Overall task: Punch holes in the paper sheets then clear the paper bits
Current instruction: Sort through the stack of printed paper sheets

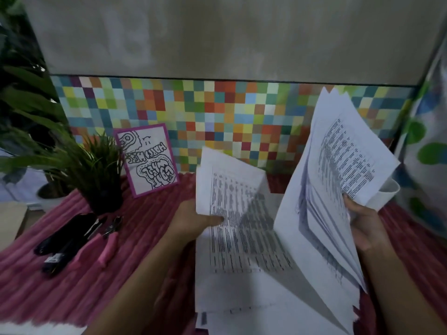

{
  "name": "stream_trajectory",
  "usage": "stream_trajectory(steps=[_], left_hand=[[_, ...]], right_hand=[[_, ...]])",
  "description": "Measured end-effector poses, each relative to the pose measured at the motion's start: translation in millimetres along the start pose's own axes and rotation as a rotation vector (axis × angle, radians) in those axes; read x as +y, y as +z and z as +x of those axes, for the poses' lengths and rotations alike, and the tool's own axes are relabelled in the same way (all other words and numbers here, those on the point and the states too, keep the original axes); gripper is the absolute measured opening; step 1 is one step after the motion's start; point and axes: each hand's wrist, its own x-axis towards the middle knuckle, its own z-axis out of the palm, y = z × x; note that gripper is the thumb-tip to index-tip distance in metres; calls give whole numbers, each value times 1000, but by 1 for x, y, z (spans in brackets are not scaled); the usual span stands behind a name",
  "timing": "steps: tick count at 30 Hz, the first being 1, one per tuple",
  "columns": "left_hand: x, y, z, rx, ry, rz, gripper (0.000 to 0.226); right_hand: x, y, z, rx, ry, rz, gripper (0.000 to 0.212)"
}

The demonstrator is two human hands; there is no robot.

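Observation:
My right hand (365,228) grips a thick, fanned stack of printed paper sheets (338,170), held upright above the table. My left hand (193,218) pinches the left edge of a single printed sheet (232,197), lifted at its top and curling. More printed sheets (242,286) lie flat on the table under both. A pink-handled hole punch plier (110,240) lies on the red cloth at the left, beside a black stapler-like tool (65,240). No loose paper bits are visible.
A red ribbed cloth (48,286) covers the table. A small potted plant (99,180) and a purple-framed drawing card (147,160) stand at the back left. A white cup (387,192) sits behind the right stack. A multicoloured checkered wall panel (217,112) backs the table.

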Motion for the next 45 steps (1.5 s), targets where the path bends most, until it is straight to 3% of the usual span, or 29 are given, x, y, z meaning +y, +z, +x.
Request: stream_trajectory(steps=[2,4,6,7,8,11,12,16,20,23,25,30,34,37,40,45], left_hand=[[4,6,-2,-106,-14,208,37],[9,21,-9,-170,22,438,51],[15,37,-13,-151,31,596,58],[18,44,-13,-124,26,594,51],[21,48,-12,-95,4,527,41],[16,57,2,-26,-12,325,35],[15,57,5,-18,11,235,33],[11,49,19,7,195,-227,39],[19,46,30,68,174,-630,40],[18,55,25,-28,141,-568,41],[15,59,16,-91,253,-421,47],[47,35,-7,8,647,-299,64],[99,8,-15,158,947,-143,55],[124,2,-21,310,1139,-89,65],[123,10,-22,446,1132,-107,68],[101,13,-15,325,932,-292,68]], right_hand=[[0,-3,4,5,-6,-27,27],[1,-3,5,22,11,-67,28],[3,-4,6,43,41,-118,29],[5,-3,7,55,42,-148,27],[7,-2,7,75,23,-185,29],[14,0,10,112,-106,-330,79],[15,1,11,129,-156,-374,87],[22,12,13,117,-242,-468,62],[26,15,18,72,-252,-414,67],[34,22,14,-33,-166,-531,60],[37,26,12,-68,-123,-562,60],[8,58,-6,-79,-95,-449,49],[-34,107,-28,-12,-470,-556,58],[-44,144,-41,-81,-732,-566,40],[-37,160,-46,-130,-838,-616,47],[-15,153,-45,-46,-856,-783,49]])
